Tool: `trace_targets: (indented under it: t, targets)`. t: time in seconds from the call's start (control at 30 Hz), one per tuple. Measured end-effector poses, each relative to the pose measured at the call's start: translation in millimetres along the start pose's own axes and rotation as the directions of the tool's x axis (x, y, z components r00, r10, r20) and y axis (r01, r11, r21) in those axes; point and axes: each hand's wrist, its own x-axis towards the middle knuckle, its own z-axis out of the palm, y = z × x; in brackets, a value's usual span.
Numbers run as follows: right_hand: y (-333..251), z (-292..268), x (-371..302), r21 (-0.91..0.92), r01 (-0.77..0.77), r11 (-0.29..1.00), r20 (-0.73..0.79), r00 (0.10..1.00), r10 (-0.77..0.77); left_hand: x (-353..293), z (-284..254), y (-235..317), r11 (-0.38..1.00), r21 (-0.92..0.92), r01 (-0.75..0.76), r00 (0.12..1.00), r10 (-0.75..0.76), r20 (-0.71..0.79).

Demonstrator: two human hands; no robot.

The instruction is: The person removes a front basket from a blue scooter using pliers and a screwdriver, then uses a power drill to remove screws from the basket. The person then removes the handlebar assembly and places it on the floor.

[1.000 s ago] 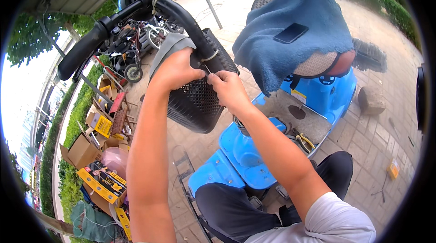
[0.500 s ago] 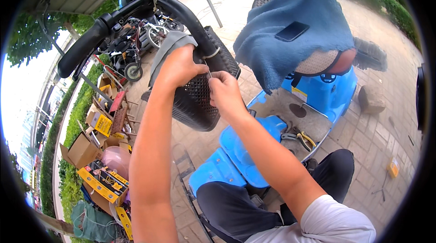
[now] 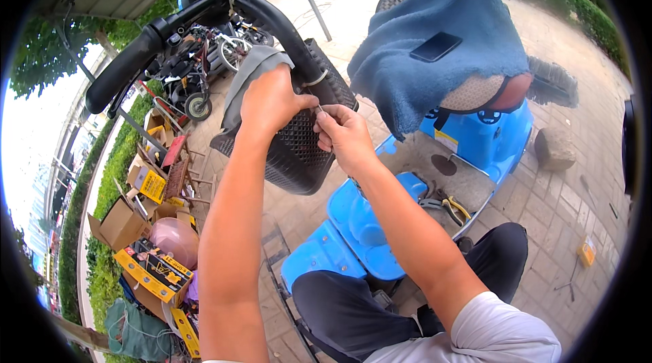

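Note:
A black mesh basket [image 3: 293, 159] hangs from the black handlebar [image 3: 197, 13], with a pale tie [image 3: 316, 80] looped around the bar above it. My left hand [image 3: 268, 98] is closed at the basket's upper edge, its thumb pressed toward a thin pale strip [image 3: 320, 109]. The rest of its fingers are hidden behind the hand and beside a grey flap [image 3: 255, 64]. My right hand [image 3: 344, 133] pinches the same strip between thumb and forefinger, close to the left thumb. Whether the strip is a wire or a cable tie cannot be made out.
Below stands a blue scooter body [image 3: 353, 227], with pliers [image 3: 454, 210] on its footboard. A blue towel [image 3: 435, 16] with a phone [image 3: 437, 46] covers the seat. Cardboard boxes [image 3: 122, 224] are piled at left; a stone block [image 3: 555, 149] lies at right.
Both hands have shifted slightly right along the basket's edge. My right hand has turned a little, and its curled fingers show more. The basket has tilted slightly.

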Motion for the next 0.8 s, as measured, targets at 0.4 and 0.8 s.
trace_targets:
  t: [0.4,0.8]
  targets:
    - [-4,4,-6,-0.009,-0.326,0.945,-0.102,0.941,0.323,2,3,-2,1.000,0.003,-0.004,1.000,0.004,-0.023]
    - [26,-1,-1,0.546,-0.296,0.783,0.164,0.955,0.247,0,2,0,0.999,0.025,-0.019,0.999,0.020,-0.026]
